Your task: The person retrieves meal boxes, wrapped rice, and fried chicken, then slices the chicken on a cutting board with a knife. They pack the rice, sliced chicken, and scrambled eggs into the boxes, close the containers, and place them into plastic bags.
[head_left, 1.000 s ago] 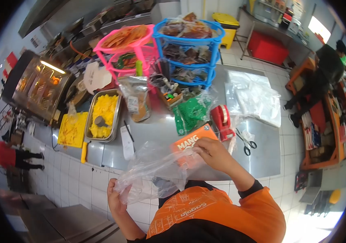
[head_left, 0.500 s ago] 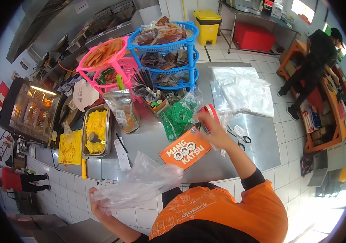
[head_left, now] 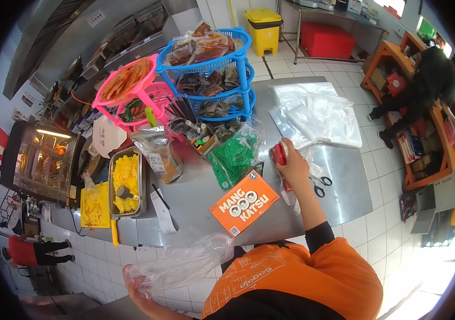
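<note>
My left hand (head_left: 138, 285), off the table's near edge, is closed on one end of a clear plastic bag (head_left: 190, 261). The bag hangs crumpled across the front of my orange shirt. On the metal table, my right hand (head_left: 294, 166) wraps around a red object (head_left: 278, 154); its kind is hard to make out, with a red part showing below the palm too. Just left of that hand lies an orange box (head_left: 244, 204) printed "MANG KATSU". Green packets (head_left: 232, 160) in clear plastic rest behind the box. Black-handled scissors (head_left: 321, 186) lie right of my wrist.
Stacks of clear bags (head_left: 318, 114) lie at the back right. A blue tiered rack (head_left: 248, 74) and pink baskets (head_left: 145, 98) hold packets. Further left are a pan of yellow food (head_left: 126, 184), a yellow board (head_left: 94, 205) and a glass warmer (head_left: 46, 165). Two other people stand farther off.
My right hand has moved slightly right and toward me and now covers the red object. My left hand still holds the clear bag, which has sunk lower, baring more of the orange box.
</note>
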